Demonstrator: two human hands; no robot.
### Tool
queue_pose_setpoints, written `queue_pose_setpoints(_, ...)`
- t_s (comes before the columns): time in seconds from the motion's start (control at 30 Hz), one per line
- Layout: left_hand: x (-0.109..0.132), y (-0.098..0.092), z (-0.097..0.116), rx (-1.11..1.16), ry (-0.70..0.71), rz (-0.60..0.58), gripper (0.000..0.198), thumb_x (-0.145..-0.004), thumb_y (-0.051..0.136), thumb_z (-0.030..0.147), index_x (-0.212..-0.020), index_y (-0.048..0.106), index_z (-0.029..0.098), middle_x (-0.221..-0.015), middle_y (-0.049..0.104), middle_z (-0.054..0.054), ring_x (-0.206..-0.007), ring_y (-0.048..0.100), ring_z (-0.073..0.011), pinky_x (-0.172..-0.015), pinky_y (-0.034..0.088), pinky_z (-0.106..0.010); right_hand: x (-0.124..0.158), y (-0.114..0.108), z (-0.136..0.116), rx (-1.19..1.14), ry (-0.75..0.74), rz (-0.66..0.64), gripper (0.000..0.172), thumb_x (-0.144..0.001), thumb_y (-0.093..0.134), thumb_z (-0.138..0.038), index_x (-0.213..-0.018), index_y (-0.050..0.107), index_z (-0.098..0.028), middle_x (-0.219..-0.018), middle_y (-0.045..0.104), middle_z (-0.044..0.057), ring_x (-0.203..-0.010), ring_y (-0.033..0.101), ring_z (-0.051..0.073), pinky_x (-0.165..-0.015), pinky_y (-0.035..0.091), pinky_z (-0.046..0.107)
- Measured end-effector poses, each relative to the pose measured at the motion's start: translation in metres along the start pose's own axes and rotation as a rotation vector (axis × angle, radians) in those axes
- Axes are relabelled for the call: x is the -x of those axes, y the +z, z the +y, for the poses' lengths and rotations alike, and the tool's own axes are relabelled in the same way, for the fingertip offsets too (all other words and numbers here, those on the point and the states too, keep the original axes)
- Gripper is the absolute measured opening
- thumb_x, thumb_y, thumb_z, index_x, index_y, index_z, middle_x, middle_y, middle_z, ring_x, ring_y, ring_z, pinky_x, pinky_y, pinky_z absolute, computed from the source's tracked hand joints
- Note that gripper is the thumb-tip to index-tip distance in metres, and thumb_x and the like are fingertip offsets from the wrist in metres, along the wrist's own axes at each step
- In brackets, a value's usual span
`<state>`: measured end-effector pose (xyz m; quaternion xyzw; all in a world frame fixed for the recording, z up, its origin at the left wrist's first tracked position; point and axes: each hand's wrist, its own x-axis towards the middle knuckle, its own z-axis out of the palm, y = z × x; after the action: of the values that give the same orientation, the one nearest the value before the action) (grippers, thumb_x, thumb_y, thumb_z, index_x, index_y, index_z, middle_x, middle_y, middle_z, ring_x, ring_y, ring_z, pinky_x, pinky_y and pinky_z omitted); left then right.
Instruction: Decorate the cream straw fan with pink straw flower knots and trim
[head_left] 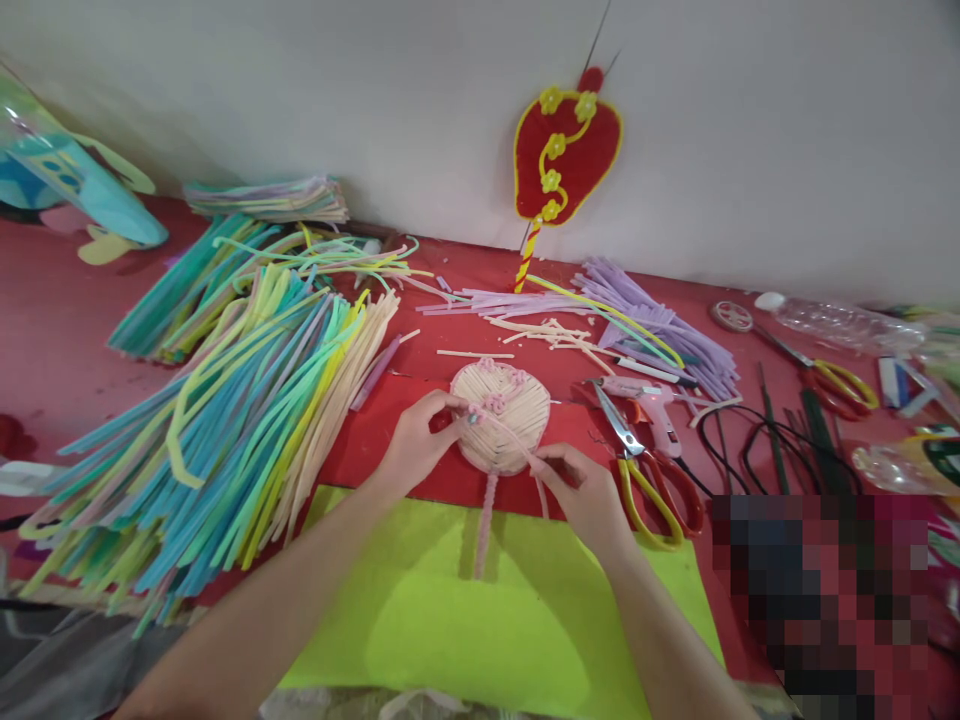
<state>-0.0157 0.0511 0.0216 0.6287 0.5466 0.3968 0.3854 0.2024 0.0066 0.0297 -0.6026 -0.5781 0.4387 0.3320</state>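
A small cream fan-shaped piece (504, 415) made of pipe cleaners lies on the red table, with pink curls on top and a pink stem (484, 525) running down over a lime-green sheet (420, 610). My left hand (416, 443) pinches the piece's left edge, at a pink strand. At the lower right edge, my right hand (585, 492) is closed on the other end of that pink strand (517, 440).
A big heap of pastel pipe cleaners (240, 400) fills the left. Purple ones (652, 315), cut cream bits, a pink glue gun (652, 400) and red-and-yellow scissors (652, 480) lie to the right. A red fan ornament (566, 155) leans on the wall. Wires and a bottle sit far right.
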Motion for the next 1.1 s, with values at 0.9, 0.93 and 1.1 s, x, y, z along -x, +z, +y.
queue_pose_setpoints(0.9, 0.0013, 0.0011, 0.0075, 0.048, -0.037, -0.053, 0.019, -0.081, 0.056, 0.037, -0.081, 0.061, 0.018, -0.084, 0.066, -0.002, -0.083, 0.06, -0.0167, -0.078, 0.047, -0.027, 0.002, 0.0015, -0.0063, -0.027, 0.048, -0.123, 0.027, -0.077, 0.061, -0.046, -0.082, 0.064, -0.019, -0.08, 0.069, 0.006, -0.077, 0.064, 0.02, -0.074, 0.049, 0.033)
queue_pose_setpoints(0.93, 0.0016, 0.001, 0.0076, 0.032, -0.033, -0.067, 0.021, -0.082, 0.055, 0.038, -0.08, 0.061, 0.018, -0.084, 0.066, -0.002, -0.083, 0.06, -0.0167, -0.077, 0.046, -0.027, 0.002, 0.0016, -0.0061, -0.029, 0.047, -0.126, 0.027, -0.078, 0.061, -0.045, -0.083, 0.064, -0.019, -0.08, 0.069, 0.006, -0.078, 0.063, 0.02, -0.074, 0.049, 0.033)
queue_pose_setpoints(1.1, 0.0022, 0.001, 0.0076, -0.002, -0.03, -0.071, 0.025, -0.083, 0.053, 0.041, -0.076, 0.059, 0.018, -0.077, 0.063, -0.001, -0.077, 0.058, -0.0161, -0.072, 0.045, -0.026, 0.0019, 0.0024, -0.0053, -0.042, 0.042, -0.123, 0.027, -0.077, 0.061, -0.045, -0.082, 0.064, -0.019, -0.08, 0.068, 0.006, -0.077, 0.063, 0.02, -0.074, 0.049, 0.033)
